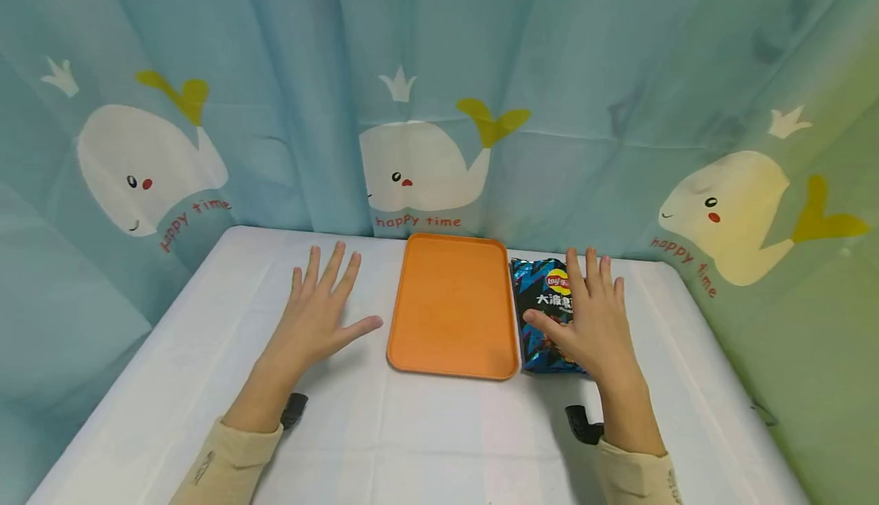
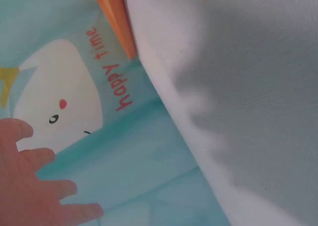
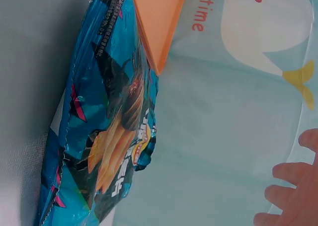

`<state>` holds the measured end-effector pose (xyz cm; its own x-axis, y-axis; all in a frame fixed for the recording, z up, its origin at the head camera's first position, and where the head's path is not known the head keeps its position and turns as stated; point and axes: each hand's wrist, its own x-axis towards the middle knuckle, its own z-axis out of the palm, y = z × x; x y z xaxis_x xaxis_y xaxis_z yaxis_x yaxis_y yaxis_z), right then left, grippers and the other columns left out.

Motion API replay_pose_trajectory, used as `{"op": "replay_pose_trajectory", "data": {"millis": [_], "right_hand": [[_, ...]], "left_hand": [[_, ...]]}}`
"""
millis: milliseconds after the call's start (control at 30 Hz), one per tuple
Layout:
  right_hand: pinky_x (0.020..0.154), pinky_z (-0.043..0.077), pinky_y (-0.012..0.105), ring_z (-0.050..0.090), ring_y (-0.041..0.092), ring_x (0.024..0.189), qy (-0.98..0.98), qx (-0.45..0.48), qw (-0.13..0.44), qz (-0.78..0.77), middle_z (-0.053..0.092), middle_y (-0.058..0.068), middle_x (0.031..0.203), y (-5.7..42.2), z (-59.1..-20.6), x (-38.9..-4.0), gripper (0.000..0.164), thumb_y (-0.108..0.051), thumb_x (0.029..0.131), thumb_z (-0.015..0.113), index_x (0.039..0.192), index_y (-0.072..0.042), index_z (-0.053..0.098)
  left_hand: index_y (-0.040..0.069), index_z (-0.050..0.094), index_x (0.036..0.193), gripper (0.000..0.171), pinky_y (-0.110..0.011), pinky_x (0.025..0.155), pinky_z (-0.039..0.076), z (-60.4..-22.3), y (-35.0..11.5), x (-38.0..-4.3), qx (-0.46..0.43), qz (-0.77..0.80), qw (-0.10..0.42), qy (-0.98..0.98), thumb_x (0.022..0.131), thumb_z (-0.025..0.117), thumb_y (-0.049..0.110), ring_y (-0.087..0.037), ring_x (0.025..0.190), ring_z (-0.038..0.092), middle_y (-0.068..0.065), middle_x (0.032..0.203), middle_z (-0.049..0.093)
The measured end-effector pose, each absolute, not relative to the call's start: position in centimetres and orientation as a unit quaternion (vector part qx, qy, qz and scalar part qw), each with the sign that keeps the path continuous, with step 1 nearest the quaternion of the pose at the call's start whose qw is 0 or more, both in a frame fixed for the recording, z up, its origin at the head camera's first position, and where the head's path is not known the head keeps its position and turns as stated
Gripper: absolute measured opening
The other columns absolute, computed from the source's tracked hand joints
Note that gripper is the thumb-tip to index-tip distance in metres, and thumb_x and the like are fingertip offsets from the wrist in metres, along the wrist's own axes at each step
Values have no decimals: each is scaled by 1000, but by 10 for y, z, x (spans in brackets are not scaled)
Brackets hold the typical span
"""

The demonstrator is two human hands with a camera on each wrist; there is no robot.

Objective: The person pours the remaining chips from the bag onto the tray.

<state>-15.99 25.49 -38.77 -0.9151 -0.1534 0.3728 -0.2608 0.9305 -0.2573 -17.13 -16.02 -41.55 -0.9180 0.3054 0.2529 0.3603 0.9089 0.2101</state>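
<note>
An orange rectangular tray lies flat on the white-covered table. Against its right side lies a blue and black bag of potato chips, whose printed front also shows in the right wrist view. My left hand is spread above the table, left of the tray and apart from it. Over the chip bag my right hand is spread too, covering part of the bag from the head camera. In the right wrist view, space shows between those fingers and the bag. Neither hand holds anything.
A light blue curtain with printed whales hangs along the table's back and sides. The white tablecloth stretches in front of the tray. Black wrist mounts show under both forearms.
</note>
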Motion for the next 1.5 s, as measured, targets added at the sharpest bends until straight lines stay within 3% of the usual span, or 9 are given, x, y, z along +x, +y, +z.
{"op": "replay_pose_trajectory", "data": {"millis": [267,833,1200,1500], "right_hand": [[114,6,73,3,47,151,-961,113,183,172,10,23,165,251,-386,-160,111,-68,81,68,161,-14,14],[113,12,72,11,51,149,-964,103,155,189,17,24,164,258,-388,-157,104,-60,85,70,162,-21,12],[113,11,72,10,53,148,-968,85,126,199,15,28,163,276,-394,-160,103,-60,87,68,162,-20,9],[108,14,77,12,65,141,-980,48,63,181,14,36,159,292,-404,-166,103,-61,89,65,161,-11,12]], "left_hand": [[14,15,161,106,-75,111,14,-415,-159,-172,-183,-115,109,-970,85,54,76,-49,151,-2,-13,168,3],[15,23,160,100,-73,108,26,-429,-132,-154,-223,-125,43,-966,86,57,73,-49,150,12,-13,166,17],[13,28,158,92,-74,106,29,-441,-123,-152,-226,-133,-13,-965,90,58,66,-52,147,19,-16,164,24],[14,29,158,89,-78,104,26,-443,-125,-152,-216,-169,-63,-960,91,59,63,-52,147,19,-16,164,24]]}}
